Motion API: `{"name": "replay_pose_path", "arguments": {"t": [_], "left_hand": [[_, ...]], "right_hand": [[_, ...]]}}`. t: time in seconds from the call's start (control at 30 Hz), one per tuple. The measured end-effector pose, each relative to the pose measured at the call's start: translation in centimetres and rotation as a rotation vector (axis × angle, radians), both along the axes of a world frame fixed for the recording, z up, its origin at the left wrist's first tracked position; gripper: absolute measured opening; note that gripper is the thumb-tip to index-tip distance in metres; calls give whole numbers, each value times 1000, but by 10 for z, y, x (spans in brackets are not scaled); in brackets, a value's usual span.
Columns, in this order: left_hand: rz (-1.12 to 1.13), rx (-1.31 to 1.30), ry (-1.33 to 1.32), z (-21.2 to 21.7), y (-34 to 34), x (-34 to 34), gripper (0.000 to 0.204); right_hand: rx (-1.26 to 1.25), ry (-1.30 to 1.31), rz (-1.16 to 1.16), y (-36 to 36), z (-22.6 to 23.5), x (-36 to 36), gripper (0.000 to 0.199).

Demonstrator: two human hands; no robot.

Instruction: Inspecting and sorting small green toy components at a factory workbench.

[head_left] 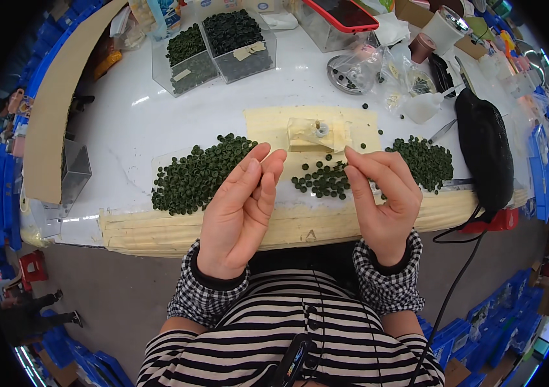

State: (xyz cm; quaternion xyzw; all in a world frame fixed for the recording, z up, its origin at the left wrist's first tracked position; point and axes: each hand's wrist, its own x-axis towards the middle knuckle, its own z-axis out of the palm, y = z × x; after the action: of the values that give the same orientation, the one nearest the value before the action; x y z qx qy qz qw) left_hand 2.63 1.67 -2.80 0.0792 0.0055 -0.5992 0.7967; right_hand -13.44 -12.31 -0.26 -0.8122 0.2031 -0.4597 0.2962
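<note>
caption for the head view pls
Both hands, left and right, raised over piles of small dark green rings on a white table.

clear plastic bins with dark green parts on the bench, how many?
2, side by side at the back left of the white table: left bin, right bin, each with a paper label. An empty clear box stands at the left edge. Clutter may hide more.

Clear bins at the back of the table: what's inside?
Both clear bins hold heaps of small dark green rings, with a paper slip on each front. Lower layers and bin floors are covered.
</note>
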Motion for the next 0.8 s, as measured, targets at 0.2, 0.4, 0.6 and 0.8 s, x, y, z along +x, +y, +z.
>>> {"name": "replay_pose_path", "arguments": {"t": [0.2, 0.4, 0.6, 0.8], "left_hand": [[41, 163, -105, 18, -7, -11, 38], [24, 255, -313, 27, -4, -12, 38], [-21, 259, -335, 29, -8, -17, 42], [-14, 228, -315, 30, -7, -20, 40]], "right_hand": [[-266, 137, -59, -23, 16, 28, 17], [-201, 99, 170, -2, 23, 32, 22], [-271, 156, 209, 16, 8, 36, 22], [-286, 163, 139, 19, 5, 37, 20]]}}
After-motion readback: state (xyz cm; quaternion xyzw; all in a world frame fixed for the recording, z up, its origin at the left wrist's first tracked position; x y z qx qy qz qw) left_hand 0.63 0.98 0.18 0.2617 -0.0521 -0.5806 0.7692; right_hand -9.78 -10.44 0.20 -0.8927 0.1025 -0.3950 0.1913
